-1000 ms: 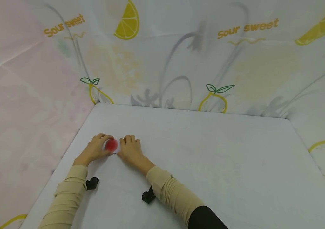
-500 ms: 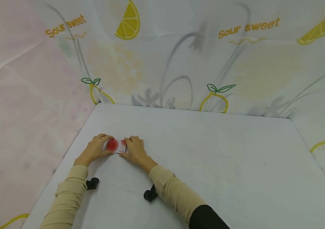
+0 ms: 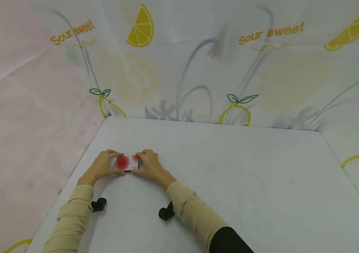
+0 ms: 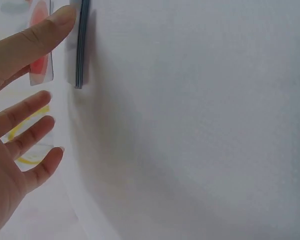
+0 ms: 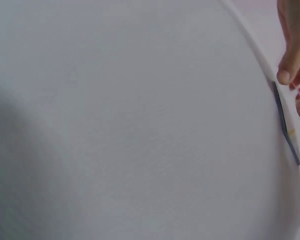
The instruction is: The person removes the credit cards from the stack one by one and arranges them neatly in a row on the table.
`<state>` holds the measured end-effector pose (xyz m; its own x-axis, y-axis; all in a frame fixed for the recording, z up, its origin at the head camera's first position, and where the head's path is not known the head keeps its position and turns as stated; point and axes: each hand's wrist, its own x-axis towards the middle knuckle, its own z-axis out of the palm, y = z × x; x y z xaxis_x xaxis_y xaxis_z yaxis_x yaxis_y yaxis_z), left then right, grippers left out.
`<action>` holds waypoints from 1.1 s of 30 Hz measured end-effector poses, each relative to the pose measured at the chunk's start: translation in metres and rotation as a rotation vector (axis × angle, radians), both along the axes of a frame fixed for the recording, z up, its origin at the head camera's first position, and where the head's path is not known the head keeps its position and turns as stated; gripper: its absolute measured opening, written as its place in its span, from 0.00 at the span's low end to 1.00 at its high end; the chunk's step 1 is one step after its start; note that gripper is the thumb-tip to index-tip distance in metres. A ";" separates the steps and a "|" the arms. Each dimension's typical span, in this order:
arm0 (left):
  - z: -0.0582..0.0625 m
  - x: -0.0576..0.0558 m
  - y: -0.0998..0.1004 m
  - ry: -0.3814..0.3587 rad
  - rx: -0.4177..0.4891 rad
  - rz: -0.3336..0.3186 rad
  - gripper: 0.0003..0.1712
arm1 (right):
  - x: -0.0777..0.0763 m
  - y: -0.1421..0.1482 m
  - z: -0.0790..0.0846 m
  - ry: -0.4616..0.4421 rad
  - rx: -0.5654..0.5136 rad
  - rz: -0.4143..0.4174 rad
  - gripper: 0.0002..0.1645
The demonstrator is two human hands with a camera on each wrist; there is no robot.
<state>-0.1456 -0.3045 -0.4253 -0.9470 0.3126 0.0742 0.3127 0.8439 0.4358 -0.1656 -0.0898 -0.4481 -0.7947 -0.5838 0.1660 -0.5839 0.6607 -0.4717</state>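
Note:
A small flat white card-like piece with a large red circle (image 3: 123,162), a smaller red patch at its right and tiny print lies between both hands. Its exact kind cannot be told. My left hand (image 3: 102,164) pinches its left end, index finger at the far edge and thumb at the near one. My right hand (image 3: 149,164) holds the right end likewise, covering that corner. In the left wrist view the thumb lies against layered dark edges (image 4: 81,50); a panel with a red oval (image 4: 39,67) shows behind it. In the right wrist view a thin dark edge (image 5: 281,115) looks bent.
The white tabletop (image 3: 230,182) spreads to the right and in front of the hands. A cloth backdrop (image 3: 179,63) with lemon prints stands behind it, and a pink one (image 3: 24,123) at the left. Black wrist fittings (image 3: 166,212) hang below the sleeves.
My right hand has shifted right, so the smaller red patch and print on the piece now show. A dark near edge has become more visible. The left hand keeps its hold.

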 end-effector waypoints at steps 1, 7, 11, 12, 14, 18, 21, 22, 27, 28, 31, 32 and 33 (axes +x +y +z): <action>0.001 0.000 0.000 0.012 0.028 -0.012 0.38 | -0.001 0.002 0.002 -0.009 -0.001 0.009 0.35; 0.011 0.000 0.003 -0.025 0.098 -0.021 0.38 | -0.009 0.017 0.012 -0.081 -0.030 0.060 0.36; 0.017 0.001 0.006 -0.086 0.104 0.004 0.38 | -0.011 0.027 0.017 -0.116 -0.046 0.077 0.37; 0.018 0.002 0.007 -0.089 0.108 0.008 0.38 | -0.011 0.029 0.018 -0.118 -0.049 0.080 0.37; 0.021 0.003 0.009 -0.092 0.121 0.014 0.37 | -0.011 0.033 0.021 -0.119 -0.054 0.084 0.37; 0.027 0.006 0.016 -0.059 0.153 0.010 0.35 | -0.011 0.043 0.027 -0.121 -0.053 0.091 0.37; 0.030 0.007 0.024 -0.029 0.180 -0.002 0.34 | -0.010 0.052 0.032 -0.131 -0.070 0.097 0.36; 0.032 0.007 0.027 -0.020 0.188 -0.007 0.34 | -0.009 0.056 0.034 -0.133 -0.081 0.097 0.36; 0.037 0.008 0.039 0.005 0.221 -0.023 0.32 | -0.007 0.071 0.041 -0.113 -0.109 0.100 0.36; 0.038 0.008 0.041 0.011 0.224 -0.024 0.32 | -0.007 0.073 0.042 -0.105 -0.112 0.102 0.36; 0.039 0.008 0.044 0.022 0.232 -0.031 0.32 | -0.006 0.079 0.046 -0.092 -0.120 0.108 0.36; 0.039 0.008 0.045 0.025 0.235 -0.033 0.31 | -0.005 0.080 0.047 -0.091 -0.122 0.108 0.36; 0.040 0.007 0.046 0.027 0.237 -0.034 0.31 | -0.005 0.081 0.048 -0.089 -0.125 0.108 0.36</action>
<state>-0.1382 -0.2586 -0.3854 -0.9328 0.3153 0.1748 0.3538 0.7077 0.6116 -0.1706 -0.0086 -0.4001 -0.7432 -0.6461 0.1740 -0.6005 0.5294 -0.5993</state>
